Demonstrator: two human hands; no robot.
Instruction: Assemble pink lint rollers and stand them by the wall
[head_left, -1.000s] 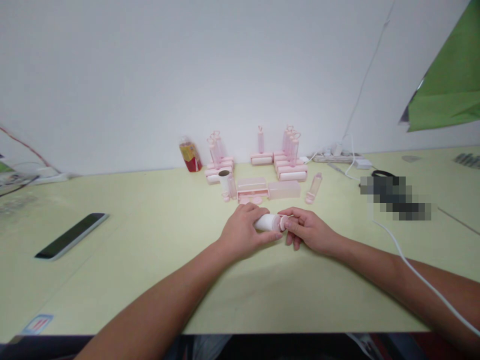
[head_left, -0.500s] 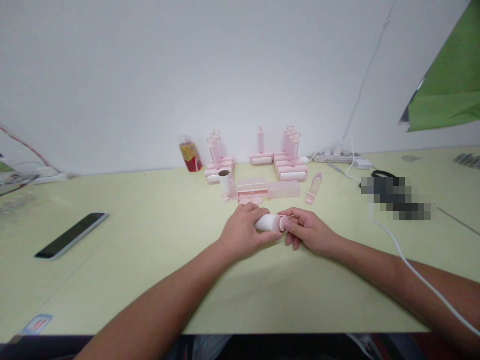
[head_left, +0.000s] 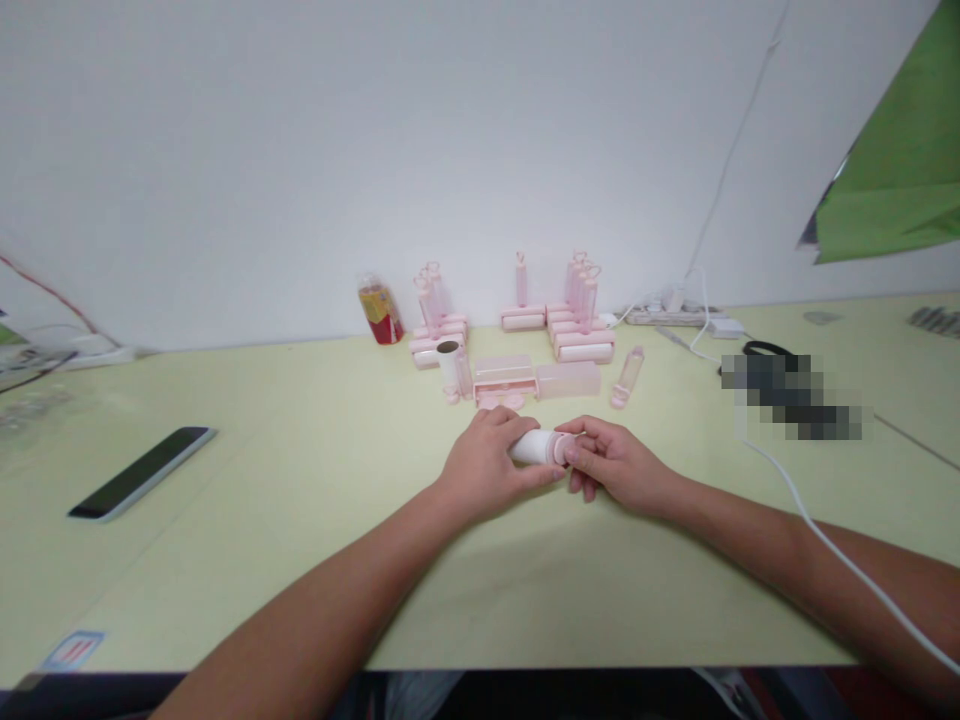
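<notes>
My left hand (head_left: pixel 491 462) is wrapped round a white lint roller refill (head_left: pixel 531 447), which lies sideways above the table. At the roll's right end, my right hand (head_left: pixel 611 462) pinches a round pink end cap (head_left: pixel 561 449) between thumb and fingers. The cap sits against the roll's end; whether it is fully seated I cannot tell. Just beyond my hands are a pink lint roller frame (head_left: pixel 506 387), a translucent pink cover (head_left: pixel 568 380) and a standing white roll (head_left: pixel 448 368) with a dark open core. A loose pink handle (head_left: pixel 628 377) lies farther right.
Several pink lint rollers (head_left: pixel 585 347) with upright handles stand along the wall. Left of them is a red and yellow package (head_left: pixel 381 312). A dark flat device (head_left: pixel 144 472) lies at left. A power strip (head_left: pixel 671 316) and a white cable (head_left: pixel 817 530) are at right.
My right hand has shifted slightly left, bringing the pink end cap closer against the end of the white roll. My left hand keeps its hold.
</notes>
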